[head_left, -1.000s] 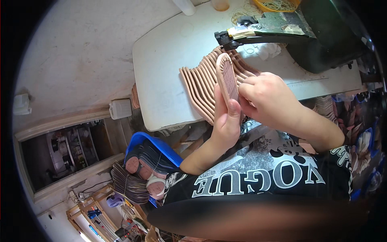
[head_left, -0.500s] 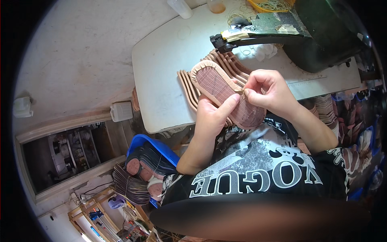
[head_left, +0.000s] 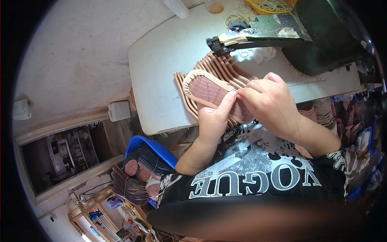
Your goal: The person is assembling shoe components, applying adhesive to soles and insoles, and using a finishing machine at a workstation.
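Note:
A shoe insole [head_left: 205,90] with a reddish-brown, grid-lined underside is tilted up above the table. A beige edging is folded over its rim, pleated round the toe. Gripping it from below is my left hand [head_left: 213,119], its thumb pressed on the near edge. My right hand [head_left: 271,103] is closed at the same edge, right beside that thumb, fingertips pinching the beige edging; the back of the hand hides part of the insole. Behind it, a row of beige-edged insoles [head_left: 221,66] stands packed together on the table, partly covered by the held one.
On the white table [head_left: 155,76], a dark green machine [head_left: 322,44] reaches its arm over the row. A yellow basket [head_left: 258,7] of cords, a clear cup [head_left: 214,5] and crumpled white paper [head_left: 264,54] lie further back. Below left, a blue crate [head_left: 139,141] holds dark soles.
The insole has shifted a little left and down. My right hand has turned over, its back now facing up, and its fingertips have moved slightly left along the edge.

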Demonstrator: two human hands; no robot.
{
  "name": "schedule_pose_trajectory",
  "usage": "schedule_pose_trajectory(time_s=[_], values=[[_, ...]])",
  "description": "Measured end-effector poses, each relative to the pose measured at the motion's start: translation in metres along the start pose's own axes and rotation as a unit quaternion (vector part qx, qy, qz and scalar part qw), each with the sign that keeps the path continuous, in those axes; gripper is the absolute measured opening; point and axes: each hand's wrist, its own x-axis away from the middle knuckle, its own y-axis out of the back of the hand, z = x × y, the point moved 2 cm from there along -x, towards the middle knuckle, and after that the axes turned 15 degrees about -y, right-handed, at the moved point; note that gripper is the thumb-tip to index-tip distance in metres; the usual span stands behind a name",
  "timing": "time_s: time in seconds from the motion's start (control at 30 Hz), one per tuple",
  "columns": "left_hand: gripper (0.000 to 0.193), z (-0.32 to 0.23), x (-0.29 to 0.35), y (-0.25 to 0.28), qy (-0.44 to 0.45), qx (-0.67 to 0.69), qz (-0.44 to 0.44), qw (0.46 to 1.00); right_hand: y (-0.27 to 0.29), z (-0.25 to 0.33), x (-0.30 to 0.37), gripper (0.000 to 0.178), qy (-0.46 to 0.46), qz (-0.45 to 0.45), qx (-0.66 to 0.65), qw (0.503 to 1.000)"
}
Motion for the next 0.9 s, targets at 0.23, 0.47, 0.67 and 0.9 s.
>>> schedule_pose_trajectory(time_s=[0.23, 0.47, 0.67, 0.9], values=[[0.021, -0.017, -0.005, -0.006, -0.029, -0.092, 0.003, 0.995, 0.004, 0.014, -0.013, 0.006, 0.059, 0.040, 0.134, 0.988], [0.021, -0.021, -0.019, -0.009, -0.053, -0.038, 0.007, 0.998, 0.018, -0.012, -0.044, 0.008, 0.000, 0.056, -0.111, 0.992], [0.021, -0.017, -0.025, -0.012, -0.058, -0.016, 0.038, 0.997, -0.008, -0.045, -0.033, 0.008, -0.283, 0.249, -0.493, 0.784], [0.012, -0.010, -0.035, -0.013, 0.019, -0.007, 0.049, 0.999, 0.011, -0.036, -0.040, 0.014, -0.093, 0.140, -0.237, 0.957]])
